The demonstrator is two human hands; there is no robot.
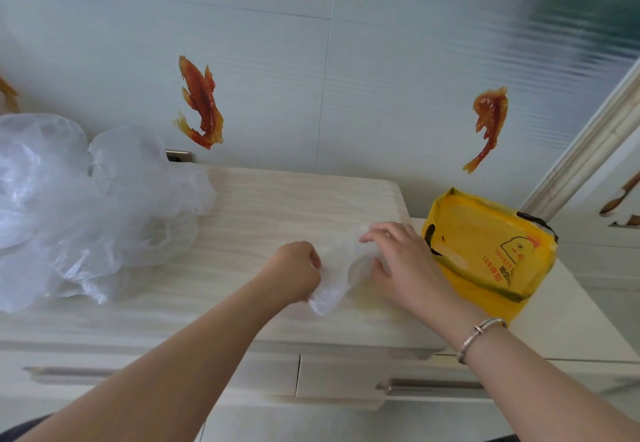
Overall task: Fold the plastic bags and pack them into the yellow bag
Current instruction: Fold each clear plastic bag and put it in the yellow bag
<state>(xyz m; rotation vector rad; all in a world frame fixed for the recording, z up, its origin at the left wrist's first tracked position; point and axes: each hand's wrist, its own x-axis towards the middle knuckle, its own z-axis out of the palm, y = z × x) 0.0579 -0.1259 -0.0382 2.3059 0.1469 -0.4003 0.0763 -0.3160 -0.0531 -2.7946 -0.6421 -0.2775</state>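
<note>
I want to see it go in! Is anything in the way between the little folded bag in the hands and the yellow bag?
Nothing visible is. The folded plastic bag is held by the left hand and right hand on the cabinet top. The yellow bag lies just right of the right hand, its opening facing the hands.

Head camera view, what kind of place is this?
Probably a room in a home: a pale wood-grain cabinet top with drawer handles below, and red fish stickers on the wall behind.
</note>
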